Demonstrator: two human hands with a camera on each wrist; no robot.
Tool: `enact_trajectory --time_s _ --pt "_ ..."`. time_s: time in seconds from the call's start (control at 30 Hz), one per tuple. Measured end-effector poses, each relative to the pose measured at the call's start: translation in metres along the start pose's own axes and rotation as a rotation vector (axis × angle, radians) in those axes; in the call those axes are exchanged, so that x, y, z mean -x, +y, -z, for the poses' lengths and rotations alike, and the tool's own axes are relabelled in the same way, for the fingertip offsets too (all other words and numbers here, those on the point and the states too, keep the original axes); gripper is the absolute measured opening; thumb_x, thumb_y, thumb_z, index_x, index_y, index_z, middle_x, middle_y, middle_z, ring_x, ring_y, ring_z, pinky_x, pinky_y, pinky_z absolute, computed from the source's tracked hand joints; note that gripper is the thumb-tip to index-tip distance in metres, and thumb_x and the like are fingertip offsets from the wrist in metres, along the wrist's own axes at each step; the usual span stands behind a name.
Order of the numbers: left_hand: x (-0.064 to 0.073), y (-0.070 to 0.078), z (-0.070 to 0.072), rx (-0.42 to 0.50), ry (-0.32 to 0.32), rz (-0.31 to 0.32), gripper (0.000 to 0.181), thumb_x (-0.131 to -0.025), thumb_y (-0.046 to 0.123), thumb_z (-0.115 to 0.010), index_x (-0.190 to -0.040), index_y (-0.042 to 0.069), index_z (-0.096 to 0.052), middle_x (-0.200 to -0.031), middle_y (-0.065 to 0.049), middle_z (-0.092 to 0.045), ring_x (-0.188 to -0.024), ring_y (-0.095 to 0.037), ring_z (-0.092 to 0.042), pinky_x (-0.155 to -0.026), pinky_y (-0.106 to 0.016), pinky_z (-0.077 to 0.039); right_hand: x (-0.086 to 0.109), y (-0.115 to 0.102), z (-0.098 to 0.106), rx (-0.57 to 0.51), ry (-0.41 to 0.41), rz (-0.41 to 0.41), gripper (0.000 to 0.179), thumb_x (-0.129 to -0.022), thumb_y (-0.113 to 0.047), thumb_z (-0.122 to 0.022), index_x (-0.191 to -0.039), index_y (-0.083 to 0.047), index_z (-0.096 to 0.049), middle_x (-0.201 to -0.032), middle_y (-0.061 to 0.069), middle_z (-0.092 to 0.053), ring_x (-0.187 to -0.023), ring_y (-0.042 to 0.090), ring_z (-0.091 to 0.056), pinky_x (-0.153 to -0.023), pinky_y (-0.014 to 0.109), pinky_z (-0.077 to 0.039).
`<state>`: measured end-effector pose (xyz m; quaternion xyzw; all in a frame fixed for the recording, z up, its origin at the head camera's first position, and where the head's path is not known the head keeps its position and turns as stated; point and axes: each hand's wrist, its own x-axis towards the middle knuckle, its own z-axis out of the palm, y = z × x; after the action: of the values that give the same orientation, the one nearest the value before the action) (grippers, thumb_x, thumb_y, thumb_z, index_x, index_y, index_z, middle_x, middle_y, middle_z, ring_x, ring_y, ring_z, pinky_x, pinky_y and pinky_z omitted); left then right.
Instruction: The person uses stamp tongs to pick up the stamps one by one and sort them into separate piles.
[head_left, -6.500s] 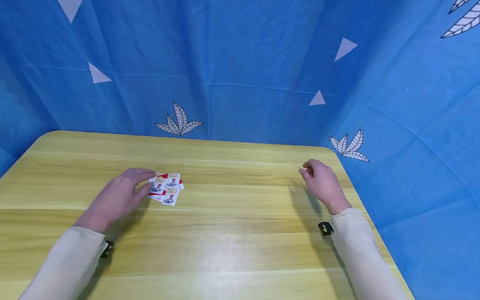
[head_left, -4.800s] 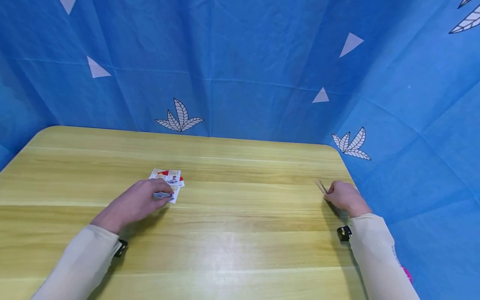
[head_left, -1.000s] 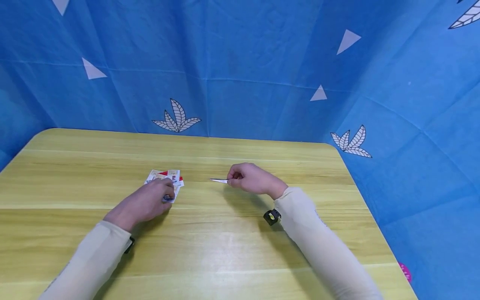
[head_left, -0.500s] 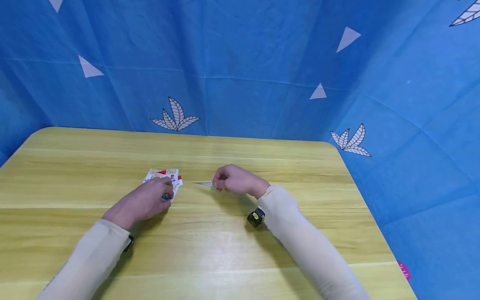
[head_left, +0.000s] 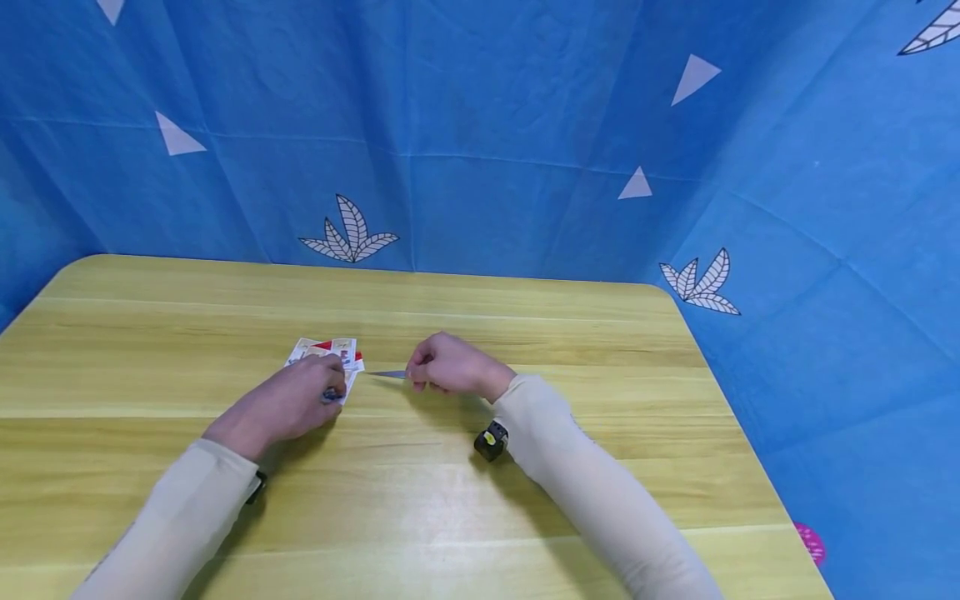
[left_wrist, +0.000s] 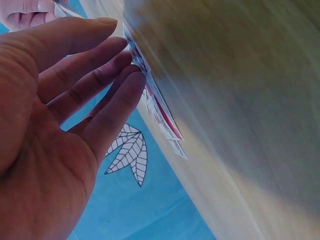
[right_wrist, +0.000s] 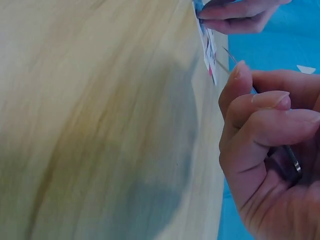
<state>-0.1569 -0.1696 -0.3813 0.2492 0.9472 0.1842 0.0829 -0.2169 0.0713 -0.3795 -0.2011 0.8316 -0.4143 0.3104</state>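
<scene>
A small overlapping pile of printed paper stamps [head_left: 344,347], white with red parts, lies left of centre on the wooden table. My left hand [head_left: 288,408] rests over its near side, hiding part of it. In the left wrist view the fairly straight fingertips touch the stamps [left_wrist: 162,119], with the thumb apart from them. A bluish printed bit shows between thumb and fingers in the head view. My right hand [head_left: 453,367] pinches a slim pair of metal tweezers [head_left: 388,374]. Their tips point left, right at the pile's right edge. Curled fingers hide part of the tweezers in the right wrist view.
The wooden table [head_left: 450,500] has a rounded far edge against a blue curtain [head_left: 487,125] with white leaf and triangle prints. Black wrist cameras sit at both cuffs; the right one [head_left: 491,440] hangs close over the tabletop.
My right hand took up the tweezers at the table's right side and has brought them left to the stamps. My left hand has shifted right onto the pile's near part.
</scene>
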Motion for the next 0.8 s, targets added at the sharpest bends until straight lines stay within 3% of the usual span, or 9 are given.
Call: enact_trajectory --time_s 0.8 --pt "-0.001 -0.004 -0.002 -0.003 0.022 -0.019 0.004 -0.082 0.003 -0.075 -0.085 0.006 -0.072 -0.106 -0.013 -0.062 -0.096 -0.03 -0.058 -0.086 -0.048 -0.05 -0.013 -0.004 -0.02 -0.02 0.012 0.01 0.019 -0.1 -0.008 -0.055 -0.088 0.0 -0.068 -0.075 0.007 -0.064 -0.051 0.013 -0.046 -0.045 0.024 -0.04"
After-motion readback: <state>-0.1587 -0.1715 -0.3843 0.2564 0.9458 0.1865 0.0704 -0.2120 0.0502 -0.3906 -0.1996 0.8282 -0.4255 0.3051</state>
